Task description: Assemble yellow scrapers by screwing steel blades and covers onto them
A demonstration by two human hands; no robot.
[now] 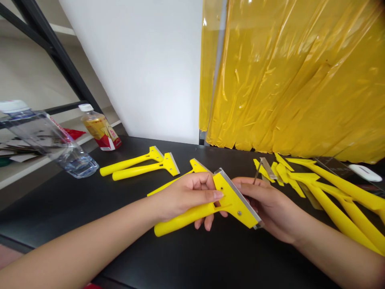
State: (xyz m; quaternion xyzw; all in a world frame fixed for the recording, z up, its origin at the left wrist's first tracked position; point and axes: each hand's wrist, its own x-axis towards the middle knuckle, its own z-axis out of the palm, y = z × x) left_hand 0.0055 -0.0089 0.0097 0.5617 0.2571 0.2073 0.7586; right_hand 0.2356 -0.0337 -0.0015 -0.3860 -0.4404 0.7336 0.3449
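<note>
Right above the black table, a yellow scraper sits tilted between both hands, its metal edge facing right. The left hand grips it, thumb pressed on the flat head. Beside that edge, the right hand has its fingers curled around a thin metal rod, fingertips partly hidden. Another scraper lies behind the left hand, with two more further left, near two bottles. Yellow handles and small yellow pieces are heaped at right.
</note>
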